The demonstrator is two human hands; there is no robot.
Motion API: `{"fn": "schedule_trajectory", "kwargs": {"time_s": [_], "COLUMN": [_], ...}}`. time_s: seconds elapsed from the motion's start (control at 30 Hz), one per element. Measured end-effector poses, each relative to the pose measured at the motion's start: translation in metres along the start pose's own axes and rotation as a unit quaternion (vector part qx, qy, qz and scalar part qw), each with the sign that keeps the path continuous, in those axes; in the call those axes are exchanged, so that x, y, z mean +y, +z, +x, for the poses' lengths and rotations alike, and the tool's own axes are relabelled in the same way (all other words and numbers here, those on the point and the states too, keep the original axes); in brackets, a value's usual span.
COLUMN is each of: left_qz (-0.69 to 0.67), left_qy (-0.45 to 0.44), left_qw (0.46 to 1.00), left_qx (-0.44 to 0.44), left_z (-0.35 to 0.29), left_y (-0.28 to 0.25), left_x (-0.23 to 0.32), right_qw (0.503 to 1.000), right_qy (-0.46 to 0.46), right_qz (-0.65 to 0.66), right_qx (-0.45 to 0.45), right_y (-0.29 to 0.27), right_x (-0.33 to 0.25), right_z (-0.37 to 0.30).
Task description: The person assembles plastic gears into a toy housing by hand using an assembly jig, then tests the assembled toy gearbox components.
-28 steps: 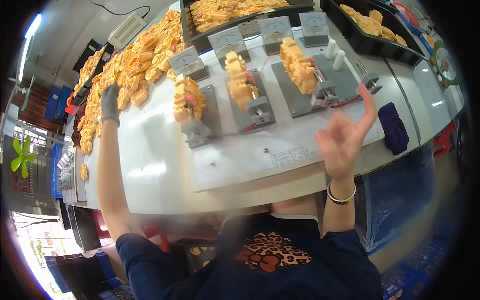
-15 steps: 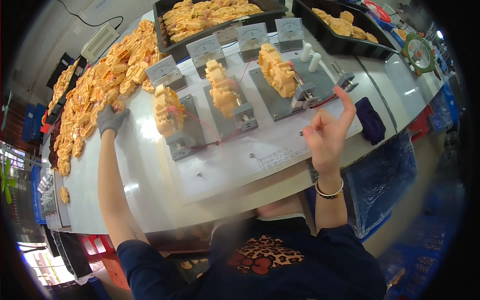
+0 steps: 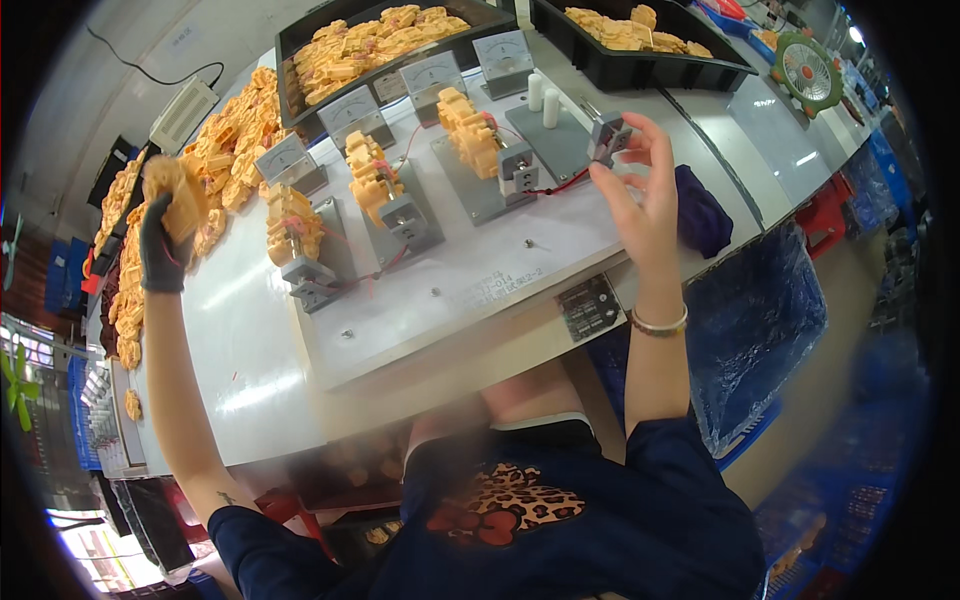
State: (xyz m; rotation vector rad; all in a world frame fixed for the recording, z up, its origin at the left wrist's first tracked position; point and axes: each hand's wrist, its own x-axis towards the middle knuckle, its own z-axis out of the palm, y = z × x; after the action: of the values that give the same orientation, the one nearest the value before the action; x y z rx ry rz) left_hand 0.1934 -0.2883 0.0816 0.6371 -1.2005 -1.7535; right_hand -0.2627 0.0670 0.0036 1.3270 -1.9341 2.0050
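Up in the left of the frame, an orange plastic part [image 3: 183, 205] sits gripped in the gloved left hand [image 3: 160, 250], lifted just clear of the long heap of orange parts [image 3: 215, 150] along the table's far left edge. Toward the upper right, the bare right hand [image 3: 640, 190] has its fingers loosely spread and curled, fingertips at a small grey clamp block [image 3: 607, 135] on the rightmost grey fixture plate [image 3: 560, 140]; whether it actually grips the block cannot be told. Between the hands, three more fixtures with stacked orange parts [image 3: 375, 185] stand on the white table [image 3: 250, 340]. A dark blue cloth [image 3: 703, 215] lies just right of the wrist.
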Motion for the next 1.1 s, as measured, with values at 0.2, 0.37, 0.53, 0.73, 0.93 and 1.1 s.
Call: {"fn": "schedule_trajectory", "kwargs": {"time_s": [0.2,0.37,0.53,0.73,0.93,1.1], "left_qz": [0.533,0.526,0.591,0.676,0.688,0.653], "left_qy": [0.153,0.271,0.206,0.194,0.367,0.508], "left_qw": [0.784,0.64,0.582,0.498,0.54,0.486], "left_qx": [-0.278,-0.489,-0.519,-0.507,-0.316,-0.281], "left_z": [-0.009,0.067,0.092,0.072,0.009,-0.129], "left_y": [0.254,0.359,0.407,0.408,0.396,0.361], "left_x": [-0.009,-0.07,-0.135,-0.164,-0.147,-0.101], "right_qw": [0.971,0.976,0.98,0.98,0.963,0.971], "right_qy": [0.028,0.01,0.012,-0.02,0.074,0.027], "right_qz": [0.231,0.212,0.195,0.187,0.259,0.239], "right_qx": [-0.057,-0.056,-0.042,-0.071,0.002,-0.006], "right_y": [0.003,-0.009,-0.012,-0.014,-0.007,-0.003], "right_x": [0.015,0.015,0.022,0.016,0.018,0.015], "right_z": [0.012,0.006,0.004,0.007,-0.004,-0.004]}}
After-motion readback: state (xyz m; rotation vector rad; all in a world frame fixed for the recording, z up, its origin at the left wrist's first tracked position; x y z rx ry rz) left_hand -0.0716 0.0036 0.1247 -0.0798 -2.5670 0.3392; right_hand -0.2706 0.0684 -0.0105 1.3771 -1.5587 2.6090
